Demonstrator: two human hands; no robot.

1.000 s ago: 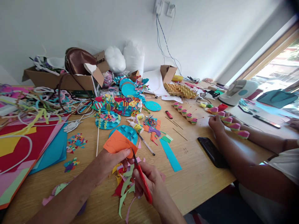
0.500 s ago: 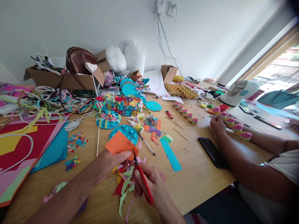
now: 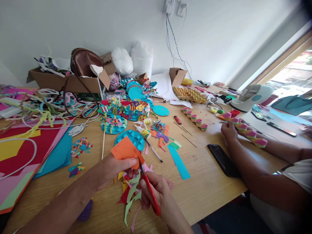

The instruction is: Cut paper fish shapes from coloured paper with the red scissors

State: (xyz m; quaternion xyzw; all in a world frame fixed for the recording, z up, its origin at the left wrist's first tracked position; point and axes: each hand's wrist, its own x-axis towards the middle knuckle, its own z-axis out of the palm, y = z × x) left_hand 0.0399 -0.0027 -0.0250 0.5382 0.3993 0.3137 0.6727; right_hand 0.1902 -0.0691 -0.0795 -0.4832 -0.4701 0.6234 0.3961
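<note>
My left hand (image 3: 124, 165) is closed on a piece of orange paper (image 3: 124, 148) with pencil outlines on it. The thumb lies on top and the fingers are beneath. In my right hand (image 3: 156, 188) are red-handled scissors (image 3: 151, 194), their blades at the right edge of the orange paper, where a cut shows. Below both hands lies a heap of paper scraps (image 3: 130, 195), green, red, yellow and pink. Just behind the paper is a blue disc (image 3: 133, 138) with a raised, bumpy surface, partly covered by the sheet.
Glue bottles (image 3: 143, 132), a pen (image 3: 154, 150) and a blue paper strip (image 3: 179, 162) lie beyond my hands. Coloured sheets (image 3: 52, 159) are stacked at left. On the right, a co-worker's hand (image 3: 229, 131) holds a painted egg-carton strip (image 3: 251, 135), near a black phone (image 3: 222, 159).
The scissors' blades have shifted slightly against the orange paper, and the paper has tilted a little. My head view has moved slightly; both holds stay the same.
</note>
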